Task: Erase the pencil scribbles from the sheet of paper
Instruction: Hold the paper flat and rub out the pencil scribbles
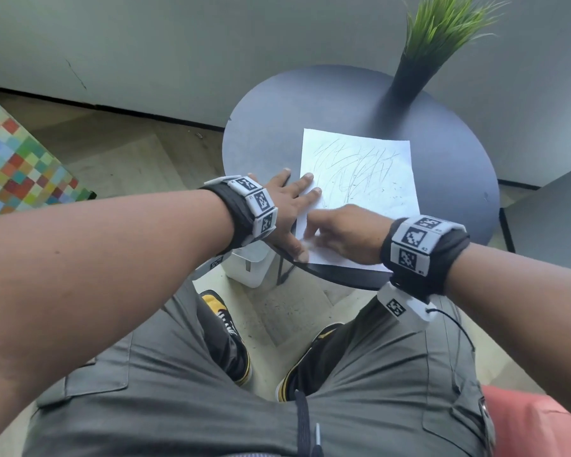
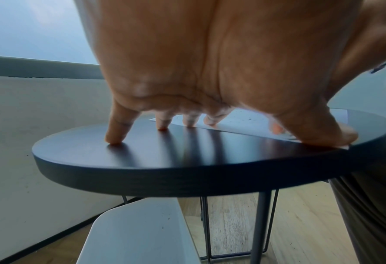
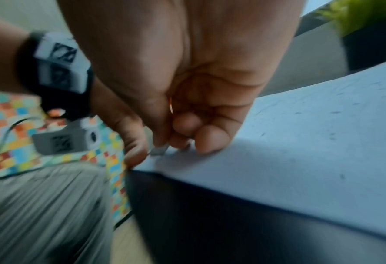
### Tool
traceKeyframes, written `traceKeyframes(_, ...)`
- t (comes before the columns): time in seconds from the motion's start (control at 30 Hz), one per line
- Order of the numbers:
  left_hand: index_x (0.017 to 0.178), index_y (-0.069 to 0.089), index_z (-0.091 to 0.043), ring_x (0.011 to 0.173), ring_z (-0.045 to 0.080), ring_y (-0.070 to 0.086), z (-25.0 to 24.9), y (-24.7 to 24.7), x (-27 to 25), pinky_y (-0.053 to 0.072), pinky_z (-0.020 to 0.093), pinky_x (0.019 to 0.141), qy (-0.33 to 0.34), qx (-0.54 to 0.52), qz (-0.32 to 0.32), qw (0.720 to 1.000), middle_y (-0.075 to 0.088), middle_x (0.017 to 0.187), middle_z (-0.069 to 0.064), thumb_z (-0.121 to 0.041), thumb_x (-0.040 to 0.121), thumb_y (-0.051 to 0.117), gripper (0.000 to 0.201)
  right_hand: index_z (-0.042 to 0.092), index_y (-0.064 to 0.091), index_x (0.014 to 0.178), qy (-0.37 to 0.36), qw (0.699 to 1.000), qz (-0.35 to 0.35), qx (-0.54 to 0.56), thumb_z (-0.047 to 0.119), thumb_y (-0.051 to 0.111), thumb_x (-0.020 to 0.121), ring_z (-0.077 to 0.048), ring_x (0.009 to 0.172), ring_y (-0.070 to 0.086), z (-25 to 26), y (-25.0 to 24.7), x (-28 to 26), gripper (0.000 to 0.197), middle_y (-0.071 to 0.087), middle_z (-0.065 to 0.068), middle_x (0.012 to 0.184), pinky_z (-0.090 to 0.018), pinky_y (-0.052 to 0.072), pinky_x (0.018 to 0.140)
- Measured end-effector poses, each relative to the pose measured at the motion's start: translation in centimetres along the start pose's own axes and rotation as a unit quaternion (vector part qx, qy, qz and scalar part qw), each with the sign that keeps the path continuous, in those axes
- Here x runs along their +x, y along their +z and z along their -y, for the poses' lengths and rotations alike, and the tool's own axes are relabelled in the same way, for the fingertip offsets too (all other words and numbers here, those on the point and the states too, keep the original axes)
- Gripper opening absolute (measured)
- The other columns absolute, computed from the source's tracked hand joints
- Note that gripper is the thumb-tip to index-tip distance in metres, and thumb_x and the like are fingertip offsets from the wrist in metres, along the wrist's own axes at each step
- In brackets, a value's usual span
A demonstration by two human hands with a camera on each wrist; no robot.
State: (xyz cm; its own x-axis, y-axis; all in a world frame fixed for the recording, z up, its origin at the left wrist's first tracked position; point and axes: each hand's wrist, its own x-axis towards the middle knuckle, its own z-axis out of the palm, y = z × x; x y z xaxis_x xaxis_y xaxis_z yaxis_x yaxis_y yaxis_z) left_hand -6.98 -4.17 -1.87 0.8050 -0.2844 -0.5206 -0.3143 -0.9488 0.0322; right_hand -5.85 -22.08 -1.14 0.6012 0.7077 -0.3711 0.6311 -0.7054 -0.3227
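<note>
A white sheet [image 1: 370,192] with pencil scribbles [image 1: 356,169] across its upper half lies on a round dark table [image 1: 442,133]. My left hand [image 1: 287,199] is spread flat at the sheet's left edge. Some of its fingertips [image 2: 188,123] press on the paper and others on the bare table top [image 2: 165,157], while the thumb [image 3: 135,153] holds the near left corner. Over the sheet's near left part, my right hand [image 1: 340,229] curls its fingers round a small pale eraser [image 3: 159,151] that touches the paper [image 3: 300,142]. In the head view the eraser is hidden.
A black vase with green grass [image 1: 409,80] stands at the back of the table. A white bin [image 1: 248,262] sits on the floor below the near left edge. A multicoloured checked block [image 1: 14,159] is at far left and a dark surface [image 1: 548,212] at right.
</note>
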Motion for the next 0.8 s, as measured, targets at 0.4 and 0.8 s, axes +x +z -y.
traceKeyframes(0.4,0.158,-0.007,-0.026,0.151,0.036,-0.007,-0.9,-1.0,-1.2,0.018,0.062,0.113,-0.001,0.007,-0.001,1.0,-0.014,0.166,0.001,-0.082,0.068,0.061,0.126,0.015,0.053,0.113,0.1,0.985,-0.139,0.003,0.03,0.047,0.099,-0.033,0.09,0.059,-1.4,-0.9,1.4,0.021,0.065,-0.013,0.099,-0.037,0.047,0.074)
traceKeyframes(0.8,0.157,-0.009,-0.032,0.151,0.036,-0.011,-1.0,-1.2,-1.1,0.018,0.064,0.112,-0.001,0.009,0.007,1.0,-0.018,0.165,0.0,-0.082,0.069,0.061,0.123,0.026,0.055,0.114,0.018,1.0,-0.019,-0.003,0.033,0.048,0.099,-0.021,0.085,0.056,-0.5,-0.1,0.0,0.019,0.063,0.0,0.096,-0.034,0.046,0.079)
